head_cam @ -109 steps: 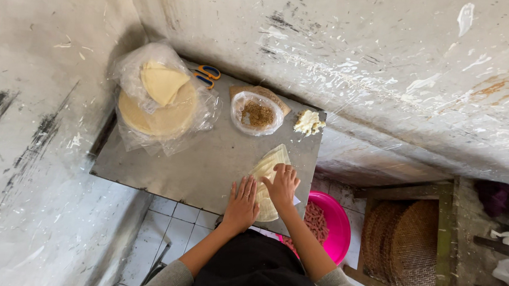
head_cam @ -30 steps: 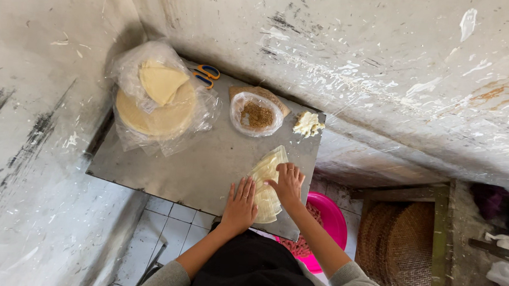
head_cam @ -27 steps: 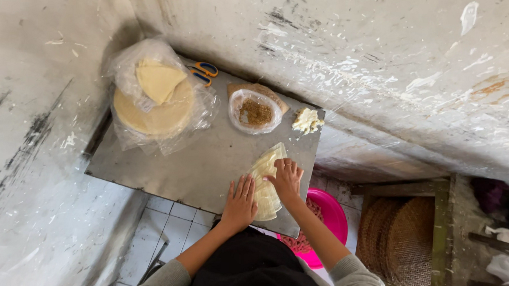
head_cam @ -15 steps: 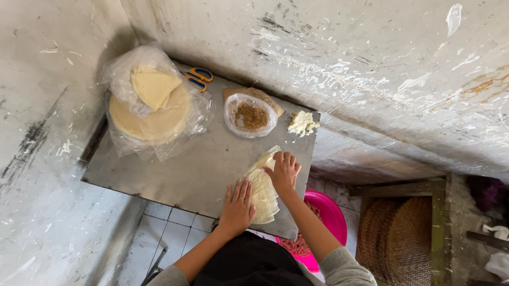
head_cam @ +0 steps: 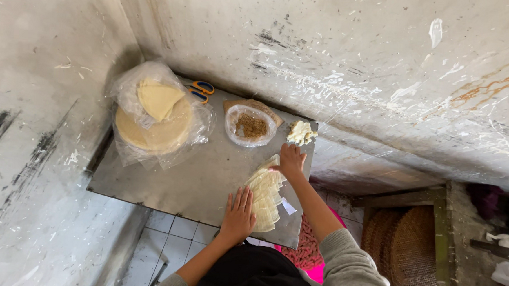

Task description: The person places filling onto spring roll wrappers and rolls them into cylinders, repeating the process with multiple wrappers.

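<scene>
Desk [head_cam: 165,182] of grey metal carries a fanned row of pale wrappers [head_cam: 265,194], long axis running away from the person; right hand [head_cam: 291,160] rests released on its far end, left hand [head_cam: 238,213] flat, empty, beside its near end

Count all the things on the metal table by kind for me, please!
Scissors: 1
Bowl of brown filling: 1
Bagged stack of round wrappers: 1
Fan of cut wrappers: 1
Pale crumbly lump: 1
Paper scrap: 1
Total: 6
</scene>
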